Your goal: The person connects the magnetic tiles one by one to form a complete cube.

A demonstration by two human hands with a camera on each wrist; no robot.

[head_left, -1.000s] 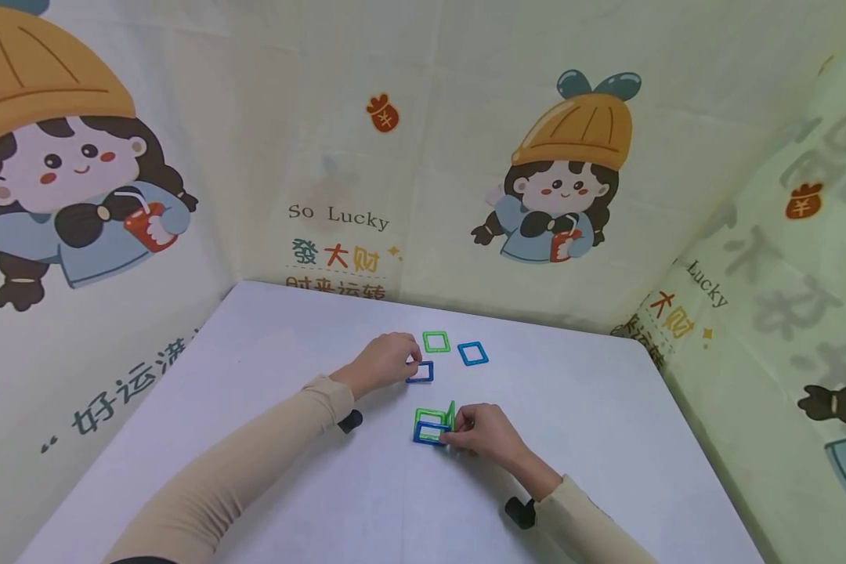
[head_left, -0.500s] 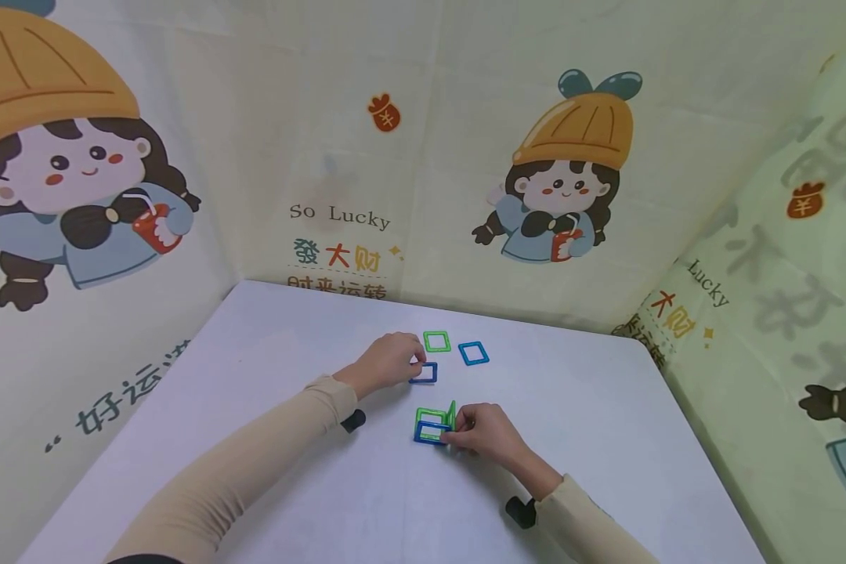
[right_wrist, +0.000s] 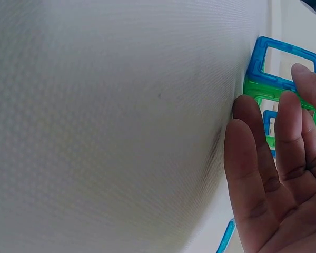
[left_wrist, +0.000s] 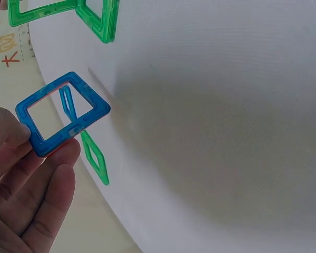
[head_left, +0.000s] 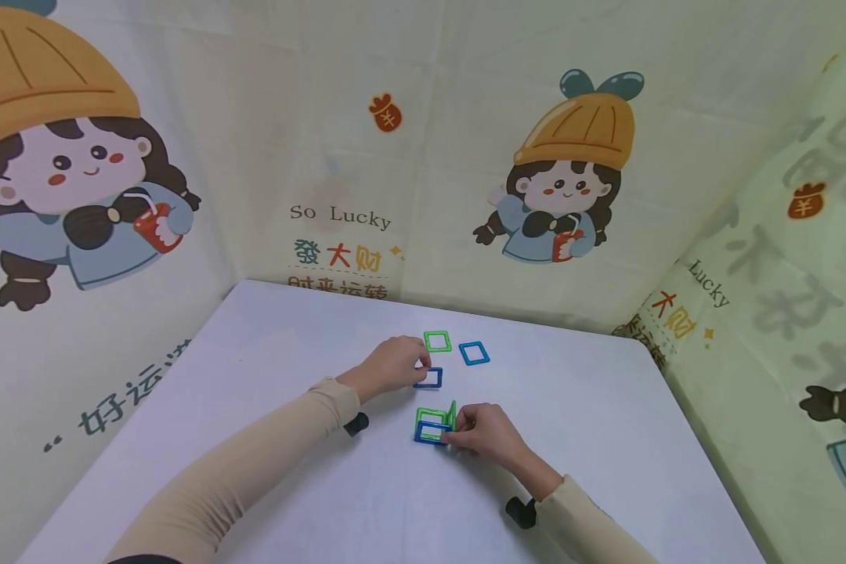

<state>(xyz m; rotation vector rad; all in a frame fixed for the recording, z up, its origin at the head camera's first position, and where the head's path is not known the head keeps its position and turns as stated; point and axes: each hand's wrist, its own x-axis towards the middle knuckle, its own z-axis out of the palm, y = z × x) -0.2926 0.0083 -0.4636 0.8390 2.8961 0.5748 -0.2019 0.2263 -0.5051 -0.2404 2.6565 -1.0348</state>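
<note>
A printed cloth backdrop with cartoon figures and lettering walls the work area on the visible sides. Within it stands a white table. A person's beige left sleeve and right sleeve extend over the surface.

The left hand is closed to a pinch: thumb and fingers grip a held frame by one edge, remaining fingers loosely bent. The right hand is partly closed, thumb and forefinger pinching the near right corner of a cluster, other fingers nearly straight.

The cluster sits on the table, nearer the person than the held frame. It comprises a blue front, standing; a green side, standing on the right; and a green base, which appears to lie flat.

The held frame, blue and square, appears raised from the table. Beyond it lie a loose green frame and, to its right, a loose blue frame, near each other but apart.
</note>
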